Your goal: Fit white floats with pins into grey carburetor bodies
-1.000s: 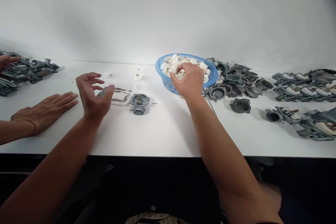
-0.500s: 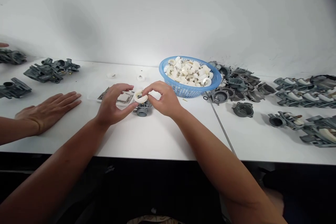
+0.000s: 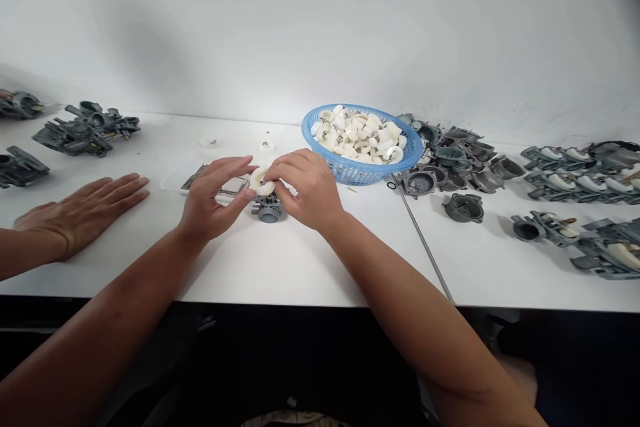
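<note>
Between my two hands is a white, ring-shaped carburetor float [image 3: 257, 187], just above a grey carburetor body [image 3: 269, 213] standing on the table. The fingertips of my right hand [image 3: 311, 190] pinch the float's right side. My left hand [image 3: 210, 200] has its thumb and fingers curved around the float's left edge. My right fingers cover part of the float, so its middle is only partly visible. Behind my left hand lies a clear tray [image 3: 173, 177] holding thin metal pieces.
A blue basket [image 3: 361, 175] heaped with white floats stands at the back. Grey float bowls [image 3: 464, 208] lie to its right, with rows of carburetors [image 3: 565, 184] beyond. Another person's hand [image 3: 87, 213] rests flat at the left, near more carburetor bodies [image 3: 83, 130]. Two floats [image 3: 267, 146] lie behind.
The float has tipped, showing more of its upper face, and my right fingers have closed in over it. The view has shifted slightly, and the other person's hand stays flat.
</note>
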Motion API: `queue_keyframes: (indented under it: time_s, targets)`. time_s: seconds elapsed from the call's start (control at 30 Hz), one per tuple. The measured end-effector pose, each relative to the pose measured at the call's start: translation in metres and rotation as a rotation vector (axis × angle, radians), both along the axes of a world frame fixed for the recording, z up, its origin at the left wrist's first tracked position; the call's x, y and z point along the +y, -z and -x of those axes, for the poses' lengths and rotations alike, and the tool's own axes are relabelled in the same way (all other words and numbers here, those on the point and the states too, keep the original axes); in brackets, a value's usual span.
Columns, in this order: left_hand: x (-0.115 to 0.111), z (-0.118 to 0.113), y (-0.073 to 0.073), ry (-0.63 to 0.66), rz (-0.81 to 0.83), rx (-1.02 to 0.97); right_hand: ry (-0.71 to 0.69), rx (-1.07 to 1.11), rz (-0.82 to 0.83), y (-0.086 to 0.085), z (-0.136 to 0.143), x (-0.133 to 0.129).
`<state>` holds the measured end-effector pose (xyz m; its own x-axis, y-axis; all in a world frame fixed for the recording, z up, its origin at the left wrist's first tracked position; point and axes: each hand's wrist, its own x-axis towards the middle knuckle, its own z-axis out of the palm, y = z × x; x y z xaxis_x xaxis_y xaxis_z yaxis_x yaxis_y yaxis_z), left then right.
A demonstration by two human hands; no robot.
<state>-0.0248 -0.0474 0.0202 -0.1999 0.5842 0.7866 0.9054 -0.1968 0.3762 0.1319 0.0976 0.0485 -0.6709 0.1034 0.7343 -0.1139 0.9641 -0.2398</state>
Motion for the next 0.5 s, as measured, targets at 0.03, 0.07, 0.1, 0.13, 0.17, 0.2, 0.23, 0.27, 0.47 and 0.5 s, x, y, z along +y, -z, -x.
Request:
queue_keyframes:
  time_s: [0.03,0.07,0.1,0.13,0.17,0.2,0.23,0.27,0.47,0.5]
  targets:
    - [0.000,0.000,0.000,-0.006,0.006,0.004,-0.007,0.001,-0.018,0.000,0.000,-0.001]
    - [0.000,0.000,0.001,-0.011,0.012,0.009,-0.019,0.001,-0.034,0.000,0.000,-0.002]
    - [0.000,-0.001,0.001,-0.012,0.015,0.012,-0.031,0.005,-0.049,0.001,0.001,-0.002]
    - [0.000,-0.001,0.001,-0.009,0.015,0.014,-0.041,0.019,-0.062,0.002,0.001,-0.003]
    - [0.000,-0.002,0.001,-0.002,0.017,0.012,-0.049,0.040,-0.073,0.003,0.002,-0.004]
    - [0.000,-0.002,0.001,0.008,0.014,0.010,-0.053,0.065,-0.081,0.004,0.003,-0.004]
    - [0.000,-0.003,0.001,0.018,0.006,0.005,-0.056,0.092,-0.087,0.005,0.004,-0.005]
    - [0.000,-0.003,0.001,0.030,-0.006,-0.002,-0.060,0.117,-0.091,0.006,0.005,-0.005]
    - [0.000,-0.001,0.005,0.138,-0.042,-0.086,-0.130,0.202,-0.106,0.010,0.008,-0.006]
    - [0.000,-0.001,0.006,0.142,-0.048,-0.096,-0.140,0.197,-0.103,0.010,0.009,-0.006]
